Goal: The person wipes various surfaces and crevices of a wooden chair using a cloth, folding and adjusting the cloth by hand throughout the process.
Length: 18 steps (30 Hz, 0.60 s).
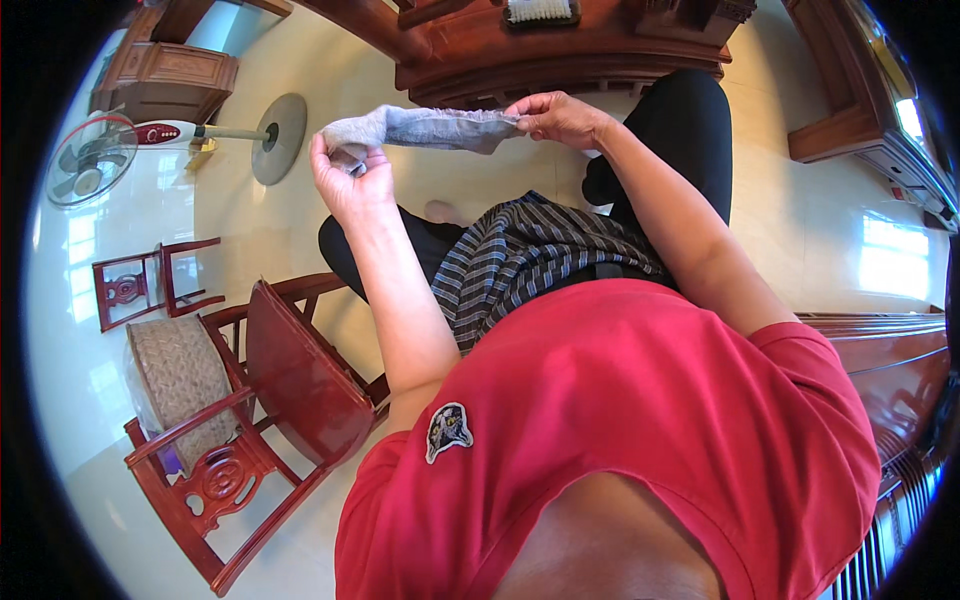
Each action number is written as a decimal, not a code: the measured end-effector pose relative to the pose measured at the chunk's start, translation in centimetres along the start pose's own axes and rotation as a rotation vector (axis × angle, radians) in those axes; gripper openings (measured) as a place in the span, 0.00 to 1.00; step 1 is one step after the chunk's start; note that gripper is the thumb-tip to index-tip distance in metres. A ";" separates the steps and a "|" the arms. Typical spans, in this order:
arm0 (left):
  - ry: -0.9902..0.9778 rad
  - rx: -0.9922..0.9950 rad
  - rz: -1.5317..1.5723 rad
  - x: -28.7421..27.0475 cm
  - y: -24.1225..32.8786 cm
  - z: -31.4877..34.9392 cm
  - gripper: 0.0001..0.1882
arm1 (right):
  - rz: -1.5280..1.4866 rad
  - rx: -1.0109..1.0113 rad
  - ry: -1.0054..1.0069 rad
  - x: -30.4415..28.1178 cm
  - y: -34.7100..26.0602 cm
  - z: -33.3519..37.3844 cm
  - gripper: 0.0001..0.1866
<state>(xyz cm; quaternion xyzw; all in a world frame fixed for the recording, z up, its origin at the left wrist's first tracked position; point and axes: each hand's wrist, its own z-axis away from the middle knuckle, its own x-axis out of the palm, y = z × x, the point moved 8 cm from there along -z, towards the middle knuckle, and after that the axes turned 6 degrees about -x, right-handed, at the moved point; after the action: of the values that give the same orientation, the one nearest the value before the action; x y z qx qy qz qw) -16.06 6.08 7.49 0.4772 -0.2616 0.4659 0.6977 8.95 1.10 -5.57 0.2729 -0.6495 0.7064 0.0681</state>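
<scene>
A grey sock (440, 128) is stretched out sideways in front of me, above my knees. My left hand (357, 188) is closed on its left end, where the fabric bunches and folds over between thumb and fingers. The other end is pinched between the thumb and fingers of my right hand (567, 119). A dark cloth with light stripes (535, 250) lies crumpled across my lap, below the sock, and neither hand touches it.
Ahead stands a dark red wooden table (560, 50) with a white-bristled brush (540, 12) on top. A standing fan (95, 160) is at the far left. Nearer on the left is a wooden chair (305, 375), beside a woven cushion (180, 370). Wooden furniture (840, 90) lines the right.
</scene>
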 end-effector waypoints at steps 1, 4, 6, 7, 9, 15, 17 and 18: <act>-0.027 -0.005 -0.088 0.2 0.3 0.1 0.09 | 0.004 0.001 -0.006 0.0 -0.1 -0.1 0.10; -0.060 0.013 -0.236 0.4 0.0 0.8 0.09 | 0.127 0.076 0.026 -2.2 1.4 -0.2 0.13; -0.152 0.075 -0.536 0.6 -0.4 0.9 0.09 | 0.738 -0.090 0.251 -5.0 0.6 -0.5 0.15; -0.168 0.132 -0.624 0.4 -0.8 0.6 0.09 | 0.744 -0.092 0.250 -5.2 1.2 -0.6 0.15; -0.226 0.172 -0.710 -0.2 -2.8 1.0 0.08 | 1.157 -0.011 0.637 -7.4 1.1 0.9 0.15; -0.207 -0.051 -0.780 -3.3 -9.6 1.4 0.12 | 0.526 0.083 1.166 -10.6 5.6 2.1 0.10; -0.297 -0.154 -0.797 -1.5 -14.1 2.8 0.12 | 0.468 -0.176 1.394 -16.1 4.9 5.1 0.10; -0.268 -0.161 -0.839 -2.4 -13.7 2.6 0.12 | 0.454 -0.172 1.390 -15.4 5.2 4.7 0.10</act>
<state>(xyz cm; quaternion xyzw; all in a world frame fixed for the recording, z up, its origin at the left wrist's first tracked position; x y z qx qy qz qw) -4.57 1.22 0.81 0.5423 -0.1687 0.0547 0.8212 20.94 -0.21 -17.41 -0.3853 -0.5502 0.6597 0.3373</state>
